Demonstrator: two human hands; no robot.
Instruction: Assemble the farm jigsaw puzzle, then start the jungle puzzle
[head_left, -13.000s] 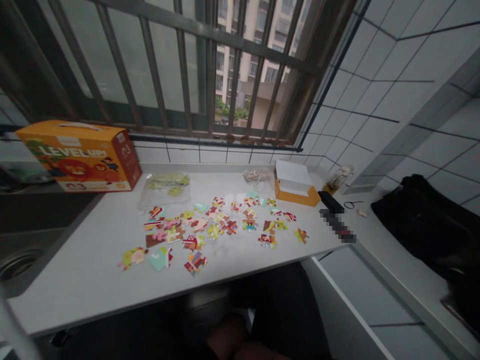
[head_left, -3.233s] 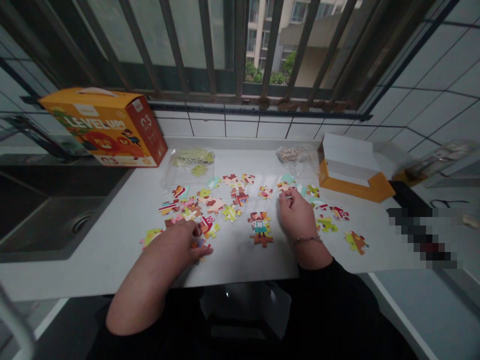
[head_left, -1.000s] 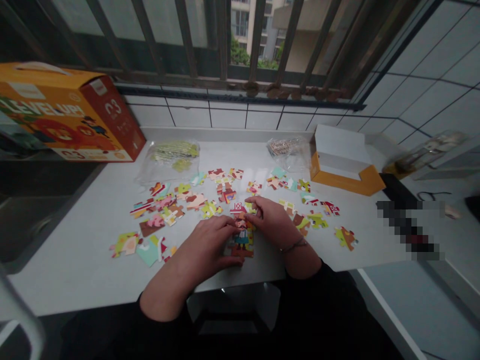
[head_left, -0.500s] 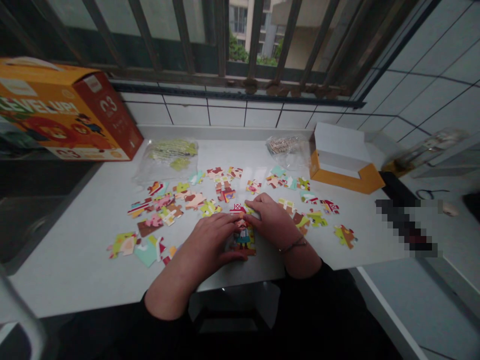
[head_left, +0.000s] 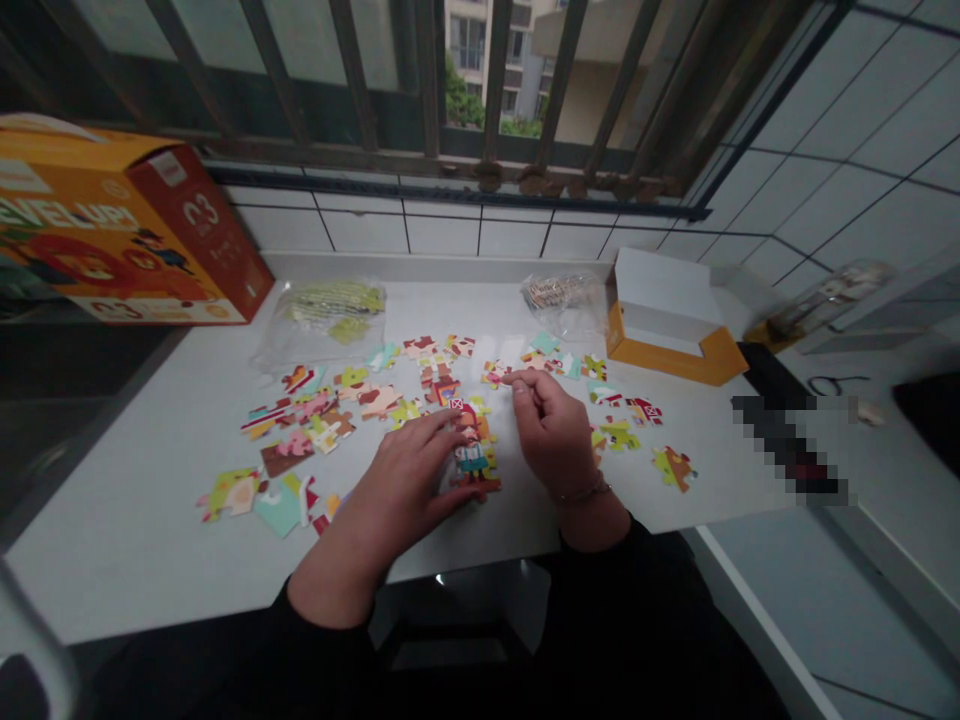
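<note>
A partly joined jigsaw puzzle [head_left: 472,455] lies upright to me, showing a figure in a hat and blue-green clothes. My left hand [head_left: 409,465] rests along its left side, fingers spread, thumb at the bottom edge. Beyond it my right hand [head_left: 553,425] stretches its index finger to a small pink and green puzzle piece [head_left: 493,373], the other fingers curled in. The fingertip appears to touch that piece. Loose puzzle pieces [head_left: 379,400] lie to the left, and more pieces [head_left: 616,434] lie to the right, some partly behind my right hand.
An orange carton [head_left: 135,230] stands at the back left, beside a clear bag of green pieces [head_left: 330,310]. Another clear bag [head_left: 562,300] and an open orange-and-white box [head_left: 667,325] are at the back right. The white counter [head_left: 150,540] ends close to my body.
My right hand has left the joined puzzle and moved forward to the small pink and green piece. My left hand stays at the puzzle, its fingers a little further off the picture.
</note>
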